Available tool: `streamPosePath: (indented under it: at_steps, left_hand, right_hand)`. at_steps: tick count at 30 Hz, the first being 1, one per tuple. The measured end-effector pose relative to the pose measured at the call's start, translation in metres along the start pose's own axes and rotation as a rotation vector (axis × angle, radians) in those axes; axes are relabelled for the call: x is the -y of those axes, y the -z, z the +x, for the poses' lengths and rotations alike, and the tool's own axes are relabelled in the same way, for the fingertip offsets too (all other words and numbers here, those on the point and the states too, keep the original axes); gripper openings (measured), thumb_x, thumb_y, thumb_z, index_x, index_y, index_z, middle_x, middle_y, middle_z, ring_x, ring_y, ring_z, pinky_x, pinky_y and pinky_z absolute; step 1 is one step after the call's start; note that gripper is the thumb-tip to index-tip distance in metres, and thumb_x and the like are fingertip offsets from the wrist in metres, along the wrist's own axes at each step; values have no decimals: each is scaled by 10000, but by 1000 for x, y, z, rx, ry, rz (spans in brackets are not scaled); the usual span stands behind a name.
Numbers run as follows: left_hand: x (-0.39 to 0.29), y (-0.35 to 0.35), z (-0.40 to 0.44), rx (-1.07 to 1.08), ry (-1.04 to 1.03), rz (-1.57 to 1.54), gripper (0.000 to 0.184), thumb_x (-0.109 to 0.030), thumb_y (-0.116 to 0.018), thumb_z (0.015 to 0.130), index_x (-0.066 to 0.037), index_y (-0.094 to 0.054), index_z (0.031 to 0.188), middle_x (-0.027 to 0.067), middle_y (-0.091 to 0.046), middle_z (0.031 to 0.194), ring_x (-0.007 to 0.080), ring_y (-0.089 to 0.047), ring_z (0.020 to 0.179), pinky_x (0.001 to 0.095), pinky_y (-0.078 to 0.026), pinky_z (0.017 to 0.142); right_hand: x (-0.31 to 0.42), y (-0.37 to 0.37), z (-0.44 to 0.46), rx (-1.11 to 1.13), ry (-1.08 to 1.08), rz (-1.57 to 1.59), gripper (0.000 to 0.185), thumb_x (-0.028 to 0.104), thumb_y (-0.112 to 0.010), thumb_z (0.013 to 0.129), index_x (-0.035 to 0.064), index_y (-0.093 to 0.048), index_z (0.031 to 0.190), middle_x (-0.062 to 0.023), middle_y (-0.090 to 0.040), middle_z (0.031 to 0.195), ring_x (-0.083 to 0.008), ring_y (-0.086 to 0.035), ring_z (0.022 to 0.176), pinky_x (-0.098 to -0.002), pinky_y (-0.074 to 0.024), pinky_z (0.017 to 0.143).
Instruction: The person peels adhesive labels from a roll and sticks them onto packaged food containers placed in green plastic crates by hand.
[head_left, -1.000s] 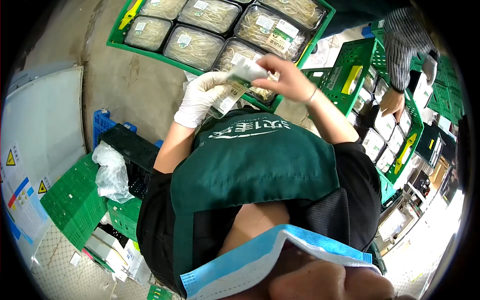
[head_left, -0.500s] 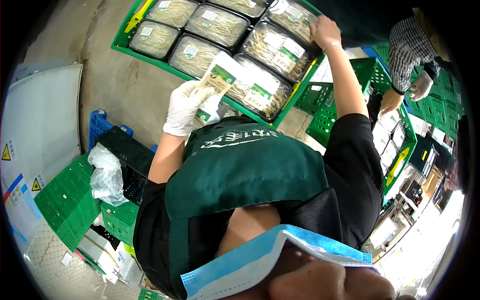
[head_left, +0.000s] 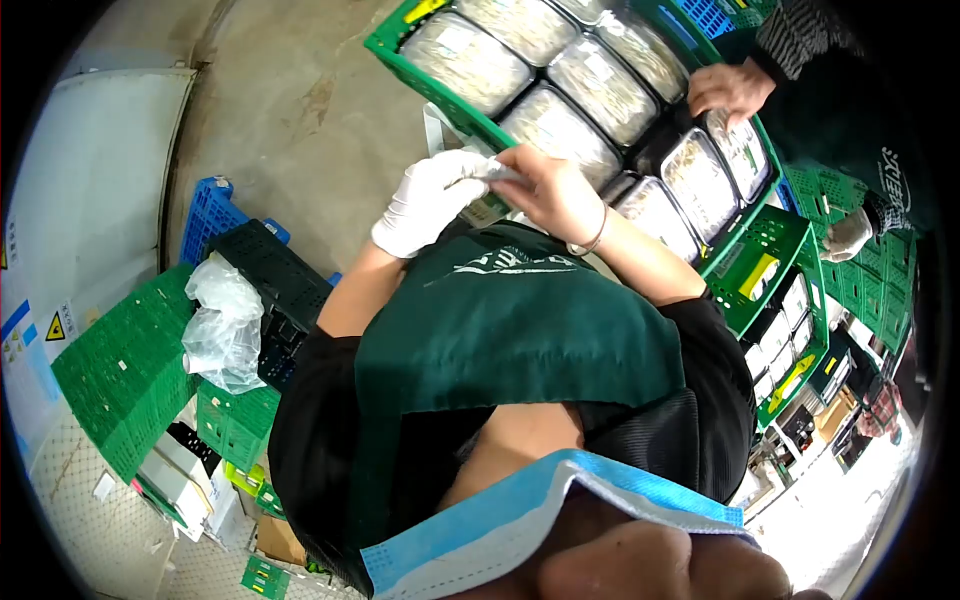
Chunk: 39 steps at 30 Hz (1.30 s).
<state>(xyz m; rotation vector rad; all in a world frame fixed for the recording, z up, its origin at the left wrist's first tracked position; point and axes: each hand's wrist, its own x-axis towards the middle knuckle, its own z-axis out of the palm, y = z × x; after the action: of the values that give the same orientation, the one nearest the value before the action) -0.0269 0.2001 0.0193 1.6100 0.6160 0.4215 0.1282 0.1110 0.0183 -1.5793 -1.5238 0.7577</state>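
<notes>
My gloved left hand (head_left: 428,198) is closed on a thin stack of labels (head_left: 492,172), held in front of the apron. My bare right hand (head_left: 556,194) pinches the labels' other edge, its fingers close to the left hand's. Just beyond both hands, a green crate (head_left: 450,108) holds several clear-lidded black trays (head_left: 604,88) of pale sprouts. At the crate's right side, a co-worker's bare hand (head_left: 732,92) touches a tray (head_left: 738,150). The labels' print is mostly hidden by my fingers.
The co-worker's gloved hand (head_left: 848,236) is near stacked green crates (head_left: 868,285) at right. Another tray-filled crate (head_left: 822,340) stands lower right. At left are a green crate (head_left: 125,365), a black crate (head_left: 268,262), a plastic bag (head_left: 224,325) and a blue crate (head_left: 206,218).
My right hand has left the far tray and come back to the labels at my left hand. The co-worker's bare hand has moved to my crate, which appears shifted right and tilted in view.
</notes>
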Motion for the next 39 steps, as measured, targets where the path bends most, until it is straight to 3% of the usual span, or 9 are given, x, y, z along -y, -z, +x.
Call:
streamPosePath:
  at_steps: [4, 11, 14, 17, 21, 27, 29, 38, 39]
  left_hand:
    - [24, 55, -17, -141, 254, -2, 154, -103, -601, 720, 20, -589, 812, 63, -576, 709, 123, -535, 659, 253, -433, 598]
    - [37, 132, -35, -324, 353, -306, 199, -95, -546, 765, 51, -555, 901, 120, -600, 828, 160, -589, 708, 257, -482, 606]
    - [26, 116, -29, -320, 291, -313, 231, -71, -521, 785, 61, -529, 975, 113, -593, 888, 150, -579, 756, 245, -476, 655]
    - [28, 95, -13, -273, 276, -492, 229, -60, -549, 773, 38, -539, 980, 72, -589, 858, 109, -546, 758, 228, -449, 683]
    - [-1, 100, 10, 157, 325, 11, 157, -57, -569, 761, 21, -569, 897, 40, -588, 800, 78, -525, 737, 218, -433, 650]
    - [-1, 53, 49, -117, 275, -42, 108, -90, -590, 747, 10, -552, 762, 34, -550, 701, 80, -475, 618, 238, -406, 565]
    - [0, 60, 55, -96, 274, -66, 115, -74, -589, 743, 23, -558, 795, 48, -576, 742, 92, -523, 654, 235, -434, 584]
    - [-1, 58, 65, -208, 368, -466, 277, -4, -553, 747, 49, -513, 1017, 83, -586, 881, 114, -568, 764, 225, -464, 682]
    - [-1, 52, 67, -173, 344, -507, 317, 3, -547, 748, 46, -494, 1058, 86, -575, 929, 111, -556, 806, 226, -455, 714]
  right_hand:
    - [-11, 18, 66, -176, -125, -204, 229, 294, -608, 727, 65, -597, 715, -73, -581, 597, -187, -565, 519, -290, -444, 510]
    - [-120, -31, 122, -125, -432, -728, 391, 311, -599, 697, 28, -435, 911, -166, -539, 944, -337, -522, 851, -396, -434, 724]
    - [-91, -19, 107, -332, -214, -953, 584, 390, -581, 725, 19, -406, 1141, -161, -557, 922, -306, -539, 849, -360, -438, 728]
    - [-39, -2, 88, 116, -320, 356, 580, 364, -575, 767, 37, -365, 1197, -117, -559, 950, -177, -535, 858, -276, -405, 778]
    - [29, 2, 81, 160, -26, -22, 196, 156, -613, 724, 18, -544, 844, -148, -549, 679, -270, -564, 648, -307, -448, 592]
    - [-8, 41, 98, -113, -18, -269, 131, 168, -622, 728, 46, -594, 764, -78, -584, 661, -165, -549, 579, -268, -439, 535]
    - [-50, 78, 128, -193, -369, -248, 218, 259, -587, 734, 43, -581, 708, -109, -601, 682, -233, -586, 613, -316, -466, 585]
    - [-138, 59, 131, -449, -257, -1014, 480, 385, -564, 731, 19, -474, 1028, -160, -541, 969, -311, -525, 870, -372, -421, 746]
    - [-123, 61, 120, -284, -364, -483, 457, 350, -580, 733, 17, -483, 1030, -153, -551, 948, -301, -531, 841, -343, -425, 733]
